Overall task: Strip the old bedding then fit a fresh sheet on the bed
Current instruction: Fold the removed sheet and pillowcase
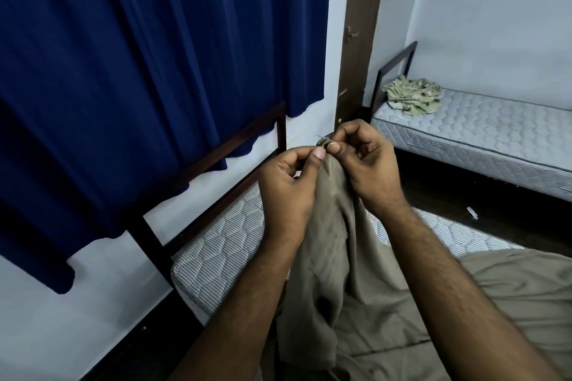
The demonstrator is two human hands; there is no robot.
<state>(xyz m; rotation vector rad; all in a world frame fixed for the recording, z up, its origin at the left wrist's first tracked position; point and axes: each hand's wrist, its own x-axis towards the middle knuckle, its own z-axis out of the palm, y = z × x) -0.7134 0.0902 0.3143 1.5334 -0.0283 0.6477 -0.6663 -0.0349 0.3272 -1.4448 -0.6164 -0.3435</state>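
Sheet (334, 241) hangs lengthwise down from both hands' fingers (332, 148).

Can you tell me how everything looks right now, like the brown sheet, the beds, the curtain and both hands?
brown sheet: corner lifted, the rest heaped on the near mattress.
left hand: fingers pinch the sheet's corner.
right hand: fingers pinch the same corner.
near mattress: mostly bare.
far mattress: bare, no sheet fitted.
patterned bedding: crumpled on the far mattress.
blue curtain: hanging closed.

Bed frame (235, 145) just beyond hands
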